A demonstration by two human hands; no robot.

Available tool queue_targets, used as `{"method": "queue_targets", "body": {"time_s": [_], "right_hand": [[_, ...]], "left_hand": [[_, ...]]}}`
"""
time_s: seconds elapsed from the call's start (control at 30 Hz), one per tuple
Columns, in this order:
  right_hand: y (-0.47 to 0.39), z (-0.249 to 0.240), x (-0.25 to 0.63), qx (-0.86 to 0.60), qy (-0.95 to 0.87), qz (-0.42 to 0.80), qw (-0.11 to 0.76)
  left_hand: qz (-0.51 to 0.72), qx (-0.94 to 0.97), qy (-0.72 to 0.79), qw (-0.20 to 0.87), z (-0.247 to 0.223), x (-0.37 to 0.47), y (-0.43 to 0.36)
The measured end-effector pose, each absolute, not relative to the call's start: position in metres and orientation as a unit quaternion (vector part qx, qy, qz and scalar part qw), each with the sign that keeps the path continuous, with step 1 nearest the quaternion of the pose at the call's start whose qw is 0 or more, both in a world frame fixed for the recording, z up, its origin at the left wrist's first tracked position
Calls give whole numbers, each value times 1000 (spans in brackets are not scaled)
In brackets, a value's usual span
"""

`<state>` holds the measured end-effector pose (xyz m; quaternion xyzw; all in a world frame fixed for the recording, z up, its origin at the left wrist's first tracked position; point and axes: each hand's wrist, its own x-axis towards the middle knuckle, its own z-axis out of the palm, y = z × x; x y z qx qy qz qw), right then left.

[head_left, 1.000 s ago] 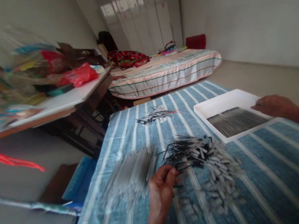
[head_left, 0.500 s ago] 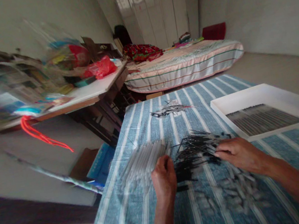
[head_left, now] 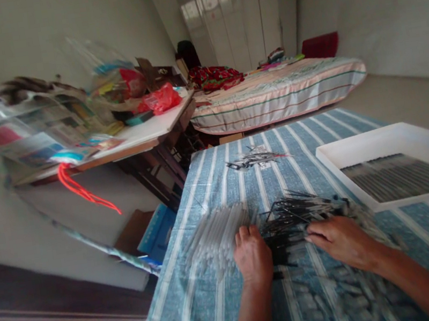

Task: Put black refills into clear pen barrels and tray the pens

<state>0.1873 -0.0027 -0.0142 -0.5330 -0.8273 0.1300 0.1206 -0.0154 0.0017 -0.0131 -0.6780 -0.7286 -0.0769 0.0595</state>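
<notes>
My left hand [head_left: 253, 256] is curled, back upward, at the near right end of a row of pale translucent tubes [head_left: 220, 235]. Its fingertips are hidden, so what they hold does not show. To the right, my right hand [head_left: 339, 241] has thumb and fingers pinched together beside a loose pile of thin black and grey sticks [head_left: 296, 212]. Whatever is between those fingers is too small and blurred to name. Between the hands lies a darker bunch of black sticks [head_left: 279, 248]. Short grey cap-like pieces [head_left: 353, 290] are scattered nearer to me, partly under my right forearm.
A white tray [head_left: 376, 137] holding a row of grey pen-like sticks stands at the right. Farther back is a small heap of thin pieces [head_left: 255, 159] on the striped cloth [head_left: 209, 177]. A cluttered side table [head_left: 141, 139] is at left; a bed [head_left: 280, 90] stands beyond.
The view has shifted, so everything sits farther right. My left hand has turned its back upward by the tubes. My right hand has moved left and nearer to me, closer to my left.
</notes>
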Motion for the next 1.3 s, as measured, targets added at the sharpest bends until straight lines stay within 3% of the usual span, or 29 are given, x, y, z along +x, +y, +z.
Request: {"method": "queue_targets", "body": {"time_s": [0.23,0.47,0.67,0.8,1.07,1.17,1.3], "right_hand": [[-4,-21,194,-540,-815,119,175],[-2,-31,200,-535,-805,112,233],[-2,-34,201,-524,-801,102,270],[-1,-31,201,-554,-795,48,242],[4,-11,187,-612,-790,6,19],[5,-12,186,-609,-793,13,26],[3,-16,194,-580,-808,15,104]], "left_hand": [[-86,-685,-720,75,-9,-13,3],[-202,-691,-688,95,-5,-7,-6],[-333,-671,-661,-44,-11,-14,-5],[-397,-616,-660,-165,-6,-16,-6],[-401,-584,-648,-279,-1,-12,-8],[-398,-608,-633,-268,-2,-12,-8],[-418,-643,-585,-265,-3,-12,-9]]}}
